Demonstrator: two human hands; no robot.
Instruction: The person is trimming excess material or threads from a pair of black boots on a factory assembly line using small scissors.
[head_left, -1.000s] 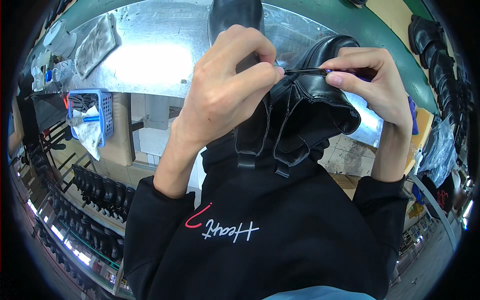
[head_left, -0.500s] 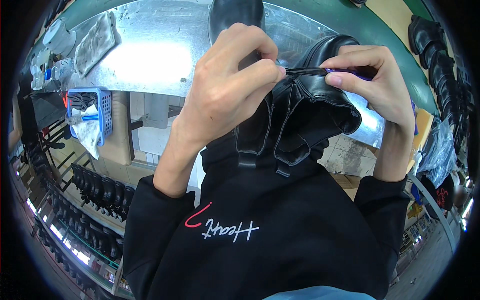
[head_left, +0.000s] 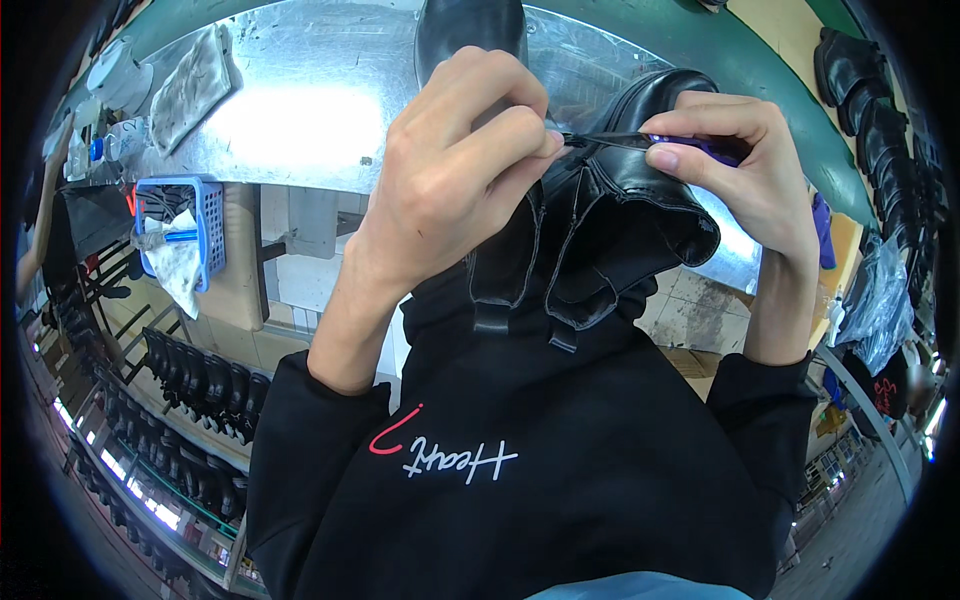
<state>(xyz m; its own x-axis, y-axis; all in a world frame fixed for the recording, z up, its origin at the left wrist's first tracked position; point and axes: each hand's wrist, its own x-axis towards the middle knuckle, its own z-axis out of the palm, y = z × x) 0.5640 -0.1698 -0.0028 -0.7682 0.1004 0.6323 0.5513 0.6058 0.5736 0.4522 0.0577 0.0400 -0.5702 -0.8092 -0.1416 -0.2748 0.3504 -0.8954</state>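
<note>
Both hands grip a glossy black leather boot (head_left: 610,215), its top gaping.

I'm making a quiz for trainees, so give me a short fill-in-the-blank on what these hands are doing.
1. Both hands work on a boot whose colour is ____.
2. The right hand holds a thin tool with a ____ handle.
3. The left hand pinches the boot's upper ____.
4. On the metal table, at the left, lies a crumpled ____.

Missing words: black; purple; edge; cloth

Glossy black leather boot (head_left: 620,190), scuffed shiny metal table (head_left: 300,110), blue plastic basket (head_left: 205,215), matt black cloth sweatshirt (head_left: 560,470)
</note>
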